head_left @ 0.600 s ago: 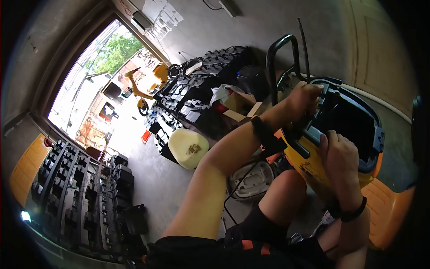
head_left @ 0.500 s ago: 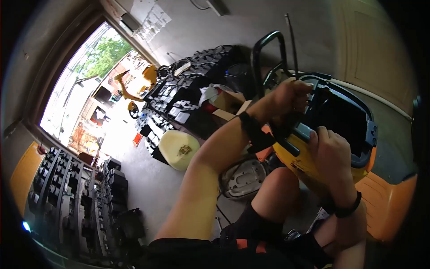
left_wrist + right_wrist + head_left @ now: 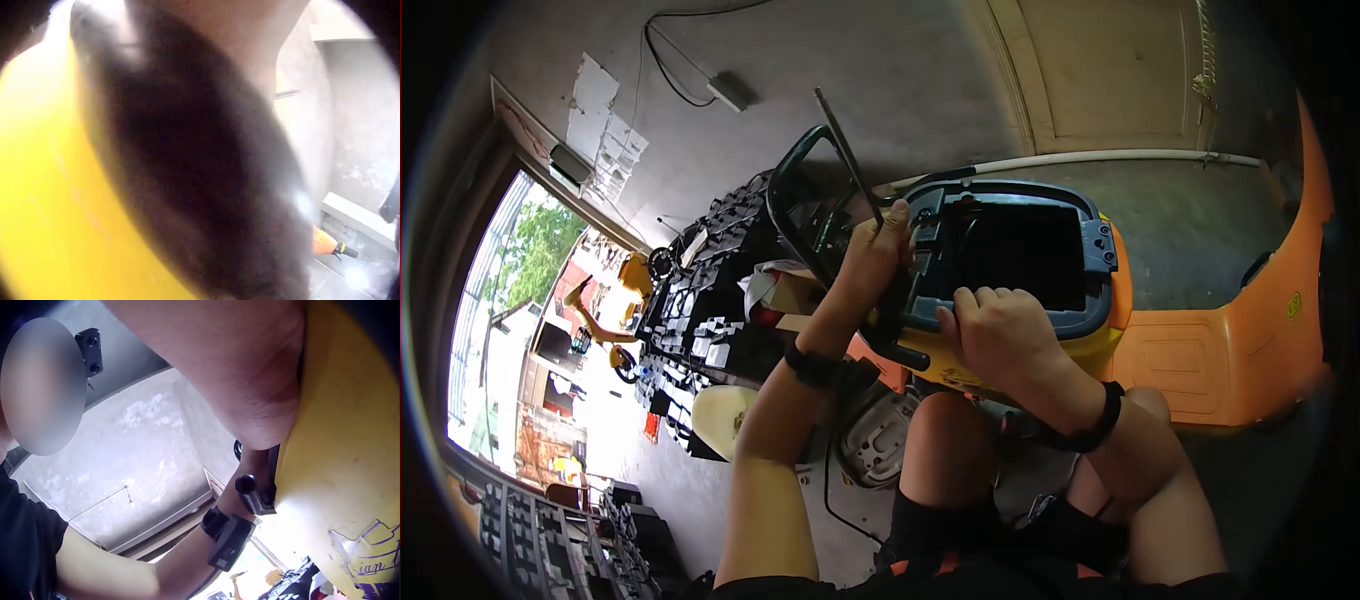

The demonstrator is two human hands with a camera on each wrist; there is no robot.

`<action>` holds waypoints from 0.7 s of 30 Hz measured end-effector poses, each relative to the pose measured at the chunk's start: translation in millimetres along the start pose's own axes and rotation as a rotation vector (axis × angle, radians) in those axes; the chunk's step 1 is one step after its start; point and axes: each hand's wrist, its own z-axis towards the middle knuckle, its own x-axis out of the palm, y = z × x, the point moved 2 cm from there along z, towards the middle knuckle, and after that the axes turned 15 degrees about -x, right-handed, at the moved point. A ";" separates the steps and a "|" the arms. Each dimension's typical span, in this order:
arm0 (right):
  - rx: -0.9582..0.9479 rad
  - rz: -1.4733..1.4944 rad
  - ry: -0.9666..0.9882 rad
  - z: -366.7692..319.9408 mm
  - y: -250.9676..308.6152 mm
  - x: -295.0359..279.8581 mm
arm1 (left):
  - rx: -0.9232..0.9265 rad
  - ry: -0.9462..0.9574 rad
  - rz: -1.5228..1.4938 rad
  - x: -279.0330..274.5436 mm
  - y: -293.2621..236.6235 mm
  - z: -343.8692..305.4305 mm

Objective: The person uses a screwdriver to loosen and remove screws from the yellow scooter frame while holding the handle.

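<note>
Two hands at the yellow scooter body (image 3: 948, 374), beyond the knees (image 3: 949, 440) | left hand (image 3: 874, 257) curled beside dark opening (image 3: 1025, 260), hold unclear | right hand (image 3: 1007, 335) grips near rim (image 3: 1076, 322) | brace with right, work left gently

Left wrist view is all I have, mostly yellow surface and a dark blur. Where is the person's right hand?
Observer: The head view shows the right hand with its fingers curled over the rim of the open compartment.

Operator: And the left hand, which I can't make out?

Observer: The left hand is at the compartment's left end as the head view shows it, fingers curled; I can't tell what, if anything, is inside them.
</note>
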 end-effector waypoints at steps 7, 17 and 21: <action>0.007 0.000 0.001 0.2 0.6 0.5 | -0.056 -0.217 -0.301 20.2 -2.7 -18.2; -0.002 -0.025 0.026 1.1 1.0 -1.9 | -0.106 0.031 -0.424 2.2 2.5 -3.7; -0.006 -0.023 0.035 1.7 1.0 -3.9 | -0.165 0.225 -0.423 -6.6 3.7 5.6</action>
